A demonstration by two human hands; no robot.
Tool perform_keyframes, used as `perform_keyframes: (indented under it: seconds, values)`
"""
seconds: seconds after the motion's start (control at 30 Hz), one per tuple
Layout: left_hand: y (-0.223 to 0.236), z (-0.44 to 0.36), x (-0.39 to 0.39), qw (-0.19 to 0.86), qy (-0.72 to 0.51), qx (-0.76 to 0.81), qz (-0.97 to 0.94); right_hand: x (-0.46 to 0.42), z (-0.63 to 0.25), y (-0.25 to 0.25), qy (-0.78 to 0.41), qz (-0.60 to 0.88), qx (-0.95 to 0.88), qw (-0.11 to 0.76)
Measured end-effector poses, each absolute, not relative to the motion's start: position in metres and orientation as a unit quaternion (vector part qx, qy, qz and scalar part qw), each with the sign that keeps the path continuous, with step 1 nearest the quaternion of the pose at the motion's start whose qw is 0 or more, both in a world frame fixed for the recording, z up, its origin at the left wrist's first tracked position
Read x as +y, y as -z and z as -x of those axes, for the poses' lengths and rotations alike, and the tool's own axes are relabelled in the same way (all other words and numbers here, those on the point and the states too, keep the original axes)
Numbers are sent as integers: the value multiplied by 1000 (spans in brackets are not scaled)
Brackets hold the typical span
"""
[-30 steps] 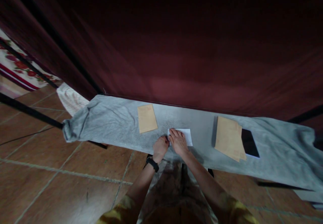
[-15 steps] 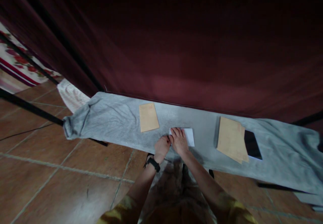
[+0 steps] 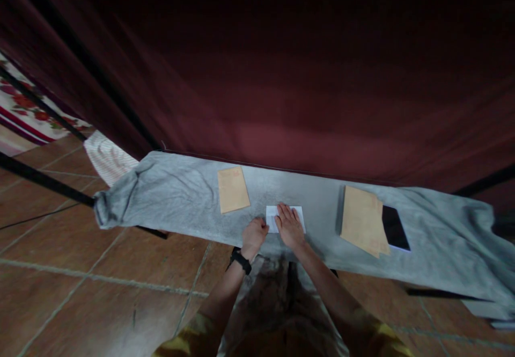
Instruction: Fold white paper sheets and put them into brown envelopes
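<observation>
A small white sheet of paper [image 3: 272, 213], seemingly folded, lies on the grey cloth close to the front edge. My right hand [image 3: 290, 228] presses flat on its middle and right part, fingers stretched out, covering some of the sheet. At the sheet's left edge, my left hand [image 3: 255, 234] is closed, thumb and fingers pinched together at the lower left corner; a dark band sits on that wrist. To the left and farther back is a single tan envelope [image 3: 234, 189]. A stack of similar envelopes [image 3: 360, 220] rests off to the right, slightly fanned.
A dark phone-like tablet [image 3: 395, 228] lies right of the envelope stack. The long narrow bench is draped with a grey cloth [image 3: 177, 196], wrinkled at both ends. Behind it hangs a dark red curtain [image 3: 277, 104]. Black metal poles [image 3: 48, 181] cross at the left above the tiled floor [image 3: 112, 314].
My right hand has slid right across the paper, baring its left part. My left hand has drawn slightly apart from the right one, staying at the left edge. The view has shifted a little.
</observation>
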State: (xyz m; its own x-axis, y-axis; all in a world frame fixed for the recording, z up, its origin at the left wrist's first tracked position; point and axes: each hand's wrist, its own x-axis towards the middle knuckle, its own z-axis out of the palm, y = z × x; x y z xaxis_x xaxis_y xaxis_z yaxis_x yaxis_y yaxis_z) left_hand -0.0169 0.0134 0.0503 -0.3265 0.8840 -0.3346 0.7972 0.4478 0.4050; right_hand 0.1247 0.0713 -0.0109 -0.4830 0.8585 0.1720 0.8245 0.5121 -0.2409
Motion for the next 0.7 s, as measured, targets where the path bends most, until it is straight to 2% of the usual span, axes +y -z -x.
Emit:
perform_keyframes:
  seconds: [0.23, 0.53, 0.7]
  values:
    - [-52, 16, 12, 255, -76, 814, -517, 70, -136, 6, -47, 507, -851, 127]
    - [-58, 11, 6, 233, -83, 822, -513, 70, -138, 11, -41, 519, -839, 158]
    - [-58, -16, 16, 113, -129, 791, -588, 69, -140, 16, -41, 514, -840, 168]
